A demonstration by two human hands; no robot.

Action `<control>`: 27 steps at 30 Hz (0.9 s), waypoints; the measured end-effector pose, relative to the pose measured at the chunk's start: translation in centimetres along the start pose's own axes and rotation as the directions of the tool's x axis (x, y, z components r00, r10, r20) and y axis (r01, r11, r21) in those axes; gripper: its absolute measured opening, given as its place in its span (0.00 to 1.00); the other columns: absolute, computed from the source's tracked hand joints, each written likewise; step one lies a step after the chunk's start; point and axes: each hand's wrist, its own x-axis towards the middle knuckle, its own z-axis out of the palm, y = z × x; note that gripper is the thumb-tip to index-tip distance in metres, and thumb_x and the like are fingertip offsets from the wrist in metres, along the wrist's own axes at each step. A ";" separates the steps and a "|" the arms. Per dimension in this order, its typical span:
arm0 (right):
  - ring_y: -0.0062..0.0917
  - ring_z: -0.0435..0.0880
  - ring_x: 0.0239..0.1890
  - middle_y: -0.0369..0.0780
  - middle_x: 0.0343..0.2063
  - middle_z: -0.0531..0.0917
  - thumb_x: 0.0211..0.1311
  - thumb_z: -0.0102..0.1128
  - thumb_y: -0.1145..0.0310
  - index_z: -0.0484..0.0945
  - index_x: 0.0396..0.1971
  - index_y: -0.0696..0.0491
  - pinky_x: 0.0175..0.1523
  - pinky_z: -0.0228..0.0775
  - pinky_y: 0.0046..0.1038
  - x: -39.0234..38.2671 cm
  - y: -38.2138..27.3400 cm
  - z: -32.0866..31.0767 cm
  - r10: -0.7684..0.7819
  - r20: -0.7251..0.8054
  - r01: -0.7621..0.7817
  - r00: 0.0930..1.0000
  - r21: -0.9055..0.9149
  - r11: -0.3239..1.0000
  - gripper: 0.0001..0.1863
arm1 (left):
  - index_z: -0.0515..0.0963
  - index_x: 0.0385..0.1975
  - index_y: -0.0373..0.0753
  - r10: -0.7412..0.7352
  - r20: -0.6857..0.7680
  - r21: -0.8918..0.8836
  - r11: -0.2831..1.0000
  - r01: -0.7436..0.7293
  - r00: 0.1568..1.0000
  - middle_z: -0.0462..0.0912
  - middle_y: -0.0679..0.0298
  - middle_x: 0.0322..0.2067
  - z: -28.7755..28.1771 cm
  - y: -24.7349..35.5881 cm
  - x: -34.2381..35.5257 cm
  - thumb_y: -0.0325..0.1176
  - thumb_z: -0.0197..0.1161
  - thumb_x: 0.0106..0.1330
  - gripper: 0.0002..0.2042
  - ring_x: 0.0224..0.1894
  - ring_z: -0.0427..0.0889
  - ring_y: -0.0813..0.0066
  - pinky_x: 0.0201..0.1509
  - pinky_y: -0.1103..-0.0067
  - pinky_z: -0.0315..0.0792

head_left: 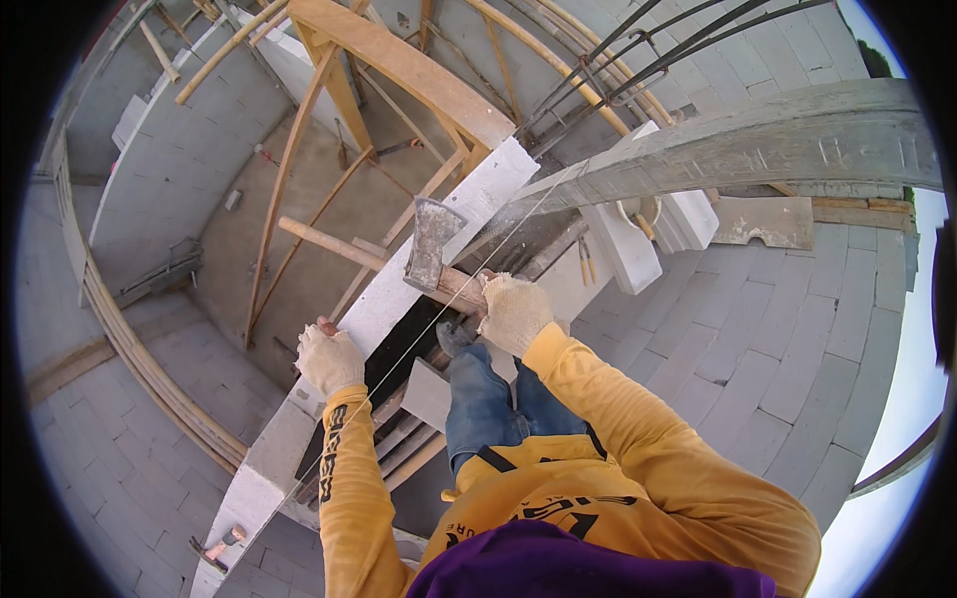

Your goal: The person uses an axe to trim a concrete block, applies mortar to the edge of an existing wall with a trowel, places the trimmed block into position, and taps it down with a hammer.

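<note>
**Hatchet gripped over block row**

Head view: at centre, the right hand (513,312) grips the hatchet (434,251); left of centre, the left hand (330,359) rests on the white block row (495,186), grip unclear. The row seems laid; what remains cannot be told.

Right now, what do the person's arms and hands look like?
The left hand and right hand wear off-white cloth gloves. The left sleeve is long and yellow, with dark lettering along it; the right sleeve is yellow too, plain where it shows.
</note>
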 end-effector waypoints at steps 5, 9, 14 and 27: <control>0.43 0.88 0.45 0.49 0.41 0.86 0.55 0.70 0.62 0.79 0.48 0.57 0.49 0.80 0.41 1.8 2.2 1.0 0.140 -0.070 -0.138 0.988 0.039 0.990 0.22 | 0.81 0.46 0.31 -0.002 -0.078 -0.069 0.998 -0.003 0.997 0.85 0.46 0.50 0.9 -0.3 0.3 0.40 0.56 0.70 0.17 0.57 0.81 0.49 0.63 0.59 0.72; 0.44 0.88 0.42 0.49 0.38 0.86 0.52 0.71 0.62 0.78 0.44 0.59 0.47 0.81 0.40 1.1 0.3 0.7 0.117 -0.071 -0.114 0.991 0.050 0.992 0.22 | 0.81 0.48 0.31 0.006 0.036 -0.030 1.000 -0.005 0.999 0.84 0.45 0.51 -0.5 0.1 0.1 0.38 0.58 0.67 0.18 0.58 0.81 0.49 0.63 0.60 0.72; 0.47 0.87 0.41 0.50 0.37 0.86 0.52 0.71 0.63 0.78 0.43 0.58 0.47 0.80 0.42 1.6 1.4 1.9 0.075 -0.116 -0.067 0.990 0.068 0.995 0.21 | 0.79 0.56 0.30 -0.001 0.082 -0.003 1.000 0.001 0.997 0.81 0.43 0.57 -0.4 -0.2 0.1 0.44 0.48 0.77 0.23 0.63 0.77 0.47 0.68 0.58 0.68; 0.48 0.87 0.41 0.51 0.36 0.85 0.52 0.69 0.65 0.78 0.48 0.59 0.47 0.79 0.42 3.1 2.5 2.5 0.221 -0.184 -0.188 0.958 0.179 0.966 0.23 | 0.81 0.43 0.31 0.040 -0.069 -0.040 0.998 -0.043 0.997 0.85 0.45 0.47 0.6 -0.1 0.3 0.36 0.59 0.66 0.15 0.54 0.83 0.49 0.60 0.60 0.74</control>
